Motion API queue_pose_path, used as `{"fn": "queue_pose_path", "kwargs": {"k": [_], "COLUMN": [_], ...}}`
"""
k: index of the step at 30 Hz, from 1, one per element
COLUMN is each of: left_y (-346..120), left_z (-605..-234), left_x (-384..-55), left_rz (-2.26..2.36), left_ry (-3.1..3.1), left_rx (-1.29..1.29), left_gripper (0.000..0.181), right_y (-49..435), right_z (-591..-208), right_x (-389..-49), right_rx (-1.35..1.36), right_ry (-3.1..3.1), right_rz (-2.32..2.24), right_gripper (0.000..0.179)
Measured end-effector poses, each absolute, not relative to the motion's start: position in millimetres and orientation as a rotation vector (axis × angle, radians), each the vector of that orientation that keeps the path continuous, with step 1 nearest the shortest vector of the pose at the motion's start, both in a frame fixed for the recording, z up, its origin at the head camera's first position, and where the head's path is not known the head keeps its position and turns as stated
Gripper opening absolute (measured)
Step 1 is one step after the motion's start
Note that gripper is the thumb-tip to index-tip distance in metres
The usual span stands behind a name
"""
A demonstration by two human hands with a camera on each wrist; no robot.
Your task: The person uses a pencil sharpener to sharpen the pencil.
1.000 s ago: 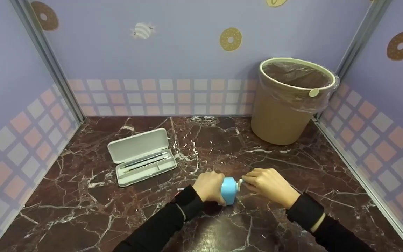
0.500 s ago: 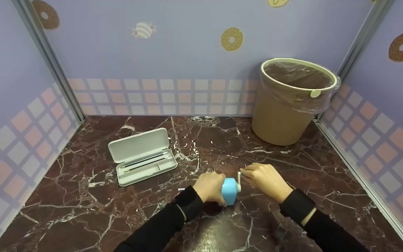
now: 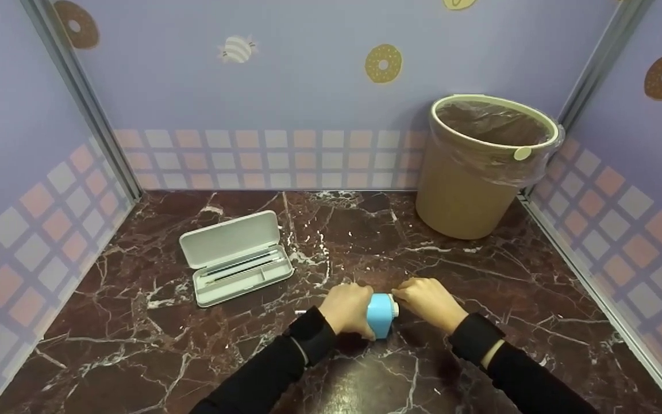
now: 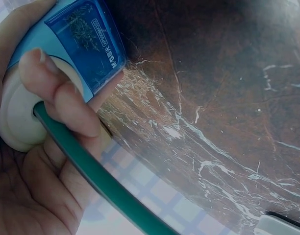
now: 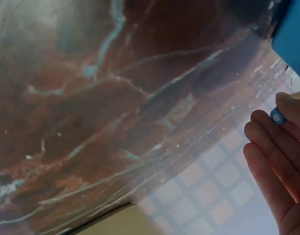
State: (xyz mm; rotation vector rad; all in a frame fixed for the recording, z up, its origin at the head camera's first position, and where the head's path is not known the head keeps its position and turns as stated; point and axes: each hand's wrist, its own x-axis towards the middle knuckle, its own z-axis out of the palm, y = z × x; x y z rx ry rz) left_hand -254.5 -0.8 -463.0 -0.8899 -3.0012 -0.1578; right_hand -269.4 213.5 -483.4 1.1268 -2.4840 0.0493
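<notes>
My left hand (image 3: 346,309) grips a blue hand-crank pencil sharpener (image 3: 380,317) low over the marbled table. A green pencil (image 4: 86,159) is in the hole of its round cream front (image 4: 17,115), between the fingers of that hand in the left wrist view. Shavings (image 4: 82,28) show through the clear blue drawer. On the sharpener's other side, my right hand (image 3: 430,303) pinches the crank's small blue knob (image 5: 277,116) between thumb and forefinger, the other fingers extended. The crank arm is mostly hidden behind that hand in the head view.
An open white pencil case (image 3: 243,282) holding several slim pencils or pens stands left of the hands. At the back right is a tan bin (image 3: 463,195) with a clear liner. Patterned walls (image 3: 308,86) enclose the table (image 3: 135,345) at the back and sides.
My right hand has circled with the crank, first rising as the arm stood upright, then dipping slightly and shifting left. My left hand and the sharpener stay nearly in place.
</notes>
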Motion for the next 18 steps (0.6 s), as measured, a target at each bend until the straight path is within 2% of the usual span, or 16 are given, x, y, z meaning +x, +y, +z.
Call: {"fn": "queue_pose_path", "kwargs": {"k": [8,14,18], "left_y": [-1,-2,-2], "left_z": [-463,-463,-462], "left_x": [-255,-255,-254], "left_rz": [-0.168,-0.197,-0.215], "left_ry": [-2.988,-2.984,-2.977], "left_rx": [-0.901,-0.897,-0.896], "left_gripper": [0.062,0.061,0.06], "right_y": [215,212,213], "right_z": [-489,-491,-494], "right_x": [-264,-263,-260], "right_rx": [1.113,1.124,1.123], "right_ry": [-2.596,-2.544,-2.5], "right_rz": [0.088,0.016,-0.024], "right_gripper": [0.017,0.005,0.018]}}
